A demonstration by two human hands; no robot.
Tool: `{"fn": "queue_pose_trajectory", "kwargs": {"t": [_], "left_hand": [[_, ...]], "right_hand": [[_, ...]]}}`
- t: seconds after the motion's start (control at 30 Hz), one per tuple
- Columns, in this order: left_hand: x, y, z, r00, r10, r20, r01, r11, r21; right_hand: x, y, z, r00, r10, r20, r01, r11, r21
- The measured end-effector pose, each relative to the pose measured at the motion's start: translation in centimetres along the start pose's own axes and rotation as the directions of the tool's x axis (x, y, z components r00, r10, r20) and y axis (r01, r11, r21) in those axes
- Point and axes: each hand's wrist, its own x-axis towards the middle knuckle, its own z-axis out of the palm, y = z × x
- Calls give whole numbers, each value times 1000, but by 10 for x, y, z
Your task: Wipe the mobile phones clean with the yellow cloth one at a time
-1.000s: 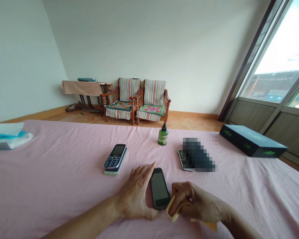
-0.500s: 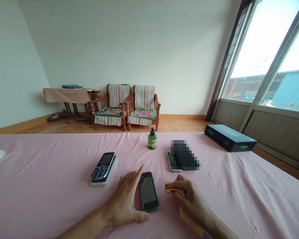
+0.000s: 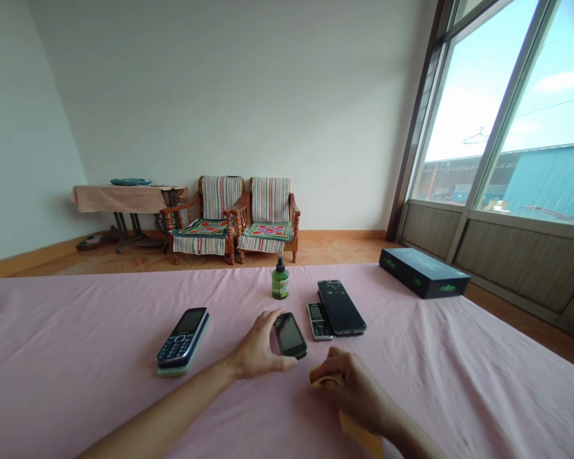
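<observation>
My left hand point(image 3: 258, 347) grips a dark touchscreen smartphone point(image 3: 291, 335), fingers at its top edge and thumb by its bottom edge. The phone lies screen up, low over or on the pink sheet; contact beneath is hidden. A yellow cloth point(image 3: 361, 433) is bunched in my closed right hand point(image 3: 351, 386), its tail hanging toward me. Just right of the smartphone lie a small silver-black keypad phone point(image 3: 319, 322) and a larger black phone point(image 3: 342, 307). On the left, a dark blue keypad phone point(image 3: 182, 336) rests on a pale flat item point(image 3: 172, 371).
A green bottle point(image 3: 280, 282) with a black top stands behind the phones. At the back right sits a flat black box point(image 3: 423, 271) with green print. Beyond the pink-covered surface point(image 3: 76, 357) are two wooden armchairs point(image 3: 268, 220), a cloth-covered table point(image 3: 119, 197) and a window point(image 3: 478, 127).
My left hand has moved the smartphone forward, closer to the small keypad phone. My right hand still holds the cloth. The view has shifted slightly upward and to the right.
</observation>
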Motion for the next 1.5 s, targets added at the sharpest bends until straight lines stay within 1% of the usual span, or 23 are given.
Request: {"fn": "queue_pose_trajectory", "kwargs": {"t": [0.13, 0.27, 0.4, 0.53, 0.6, 0.67, 0.77, 0.83, 0.93, 1.0, 1.07, 1.13, 1.17, 1.23, 1.33, 1.5], "left_hand": [[40, -5, 16, 998, 60, -29, -61, 998, -31], [69, -6, 31, 995, 102, 19, -102, 994, -38], [81, -8, 41, 990, 122, 72, -120, 992, -33], [82, -9, 42, 987, 129, 94, -128, 992, -23], [77, -7, 39, 987, 132, 91, -131, 991, -14], [66, -3, 34, 988, 137, 73, -137, 991, -2], [39, 3, 23, 990, 140, 20, -140, 990, 24], [15, 5, 10, 991, 134, 1, -134, 990, 46], [-20, 6, -17, 994, 95, -47, -91, 992, 92], [-40, 2, -39, 988, 74, -137, -46, 980, 196], [-55, -7, -61, 974, 36, -224, 32, 956, 292], [-66, -21, -82, 956, -35, -292, 155, 905, 397], [-70, -29, -90, 944, -83, -320, 230, 861, 454], [-76, -44, -103, 921, -141, -363, 315, 819, 480], [-81, -59, -112, 893, -218, -394, 405, 770, 492], [-85, -65, -111, 859, -320, -400, 494, 725, 480]], "right_hand": [[2, 2, -1, 1000, 10, -13, -9, 1000, 14], [3, 5, 3, 1000, 0, -12, 0, 1000, 27], [3, 7, 5, 1000, 5, -11, -5, 1000, 24], [3, 7, 5, 1000, 9, -2, -8, 1000, 17], [3, 8, 4, 1000, -3, -6, 3, 1000, 17], [3, 10, 5, 1000, -17, -14, 17, 1000, 14], [3, 13, 6, 999, -30, -14, 31, 999, 18], [3, 13, 6, 999, -33, -6, 33, 999, 21], [2, 10, 8, 1000, -14, 2, 14, 1000, 6], [1, 8, 9, 1000, 12, 2, -12, 1000, -8], [0, 8, 11, 999, 29, -17, -30, 999, -11], [0, 11, 12, 999, 24, -37, -24, 1000, 4], [0, 12, 13, 999, 17, -42, -16, 1000, 15], [1, 15, 14, 1000, 3, -24, -2, 1000, 31], [1, 17, 14, 1000, -7, 3, 7, 1000, 27], [1, 18, 12, 1000, 6, 26, -7, 1000, 25]]}}
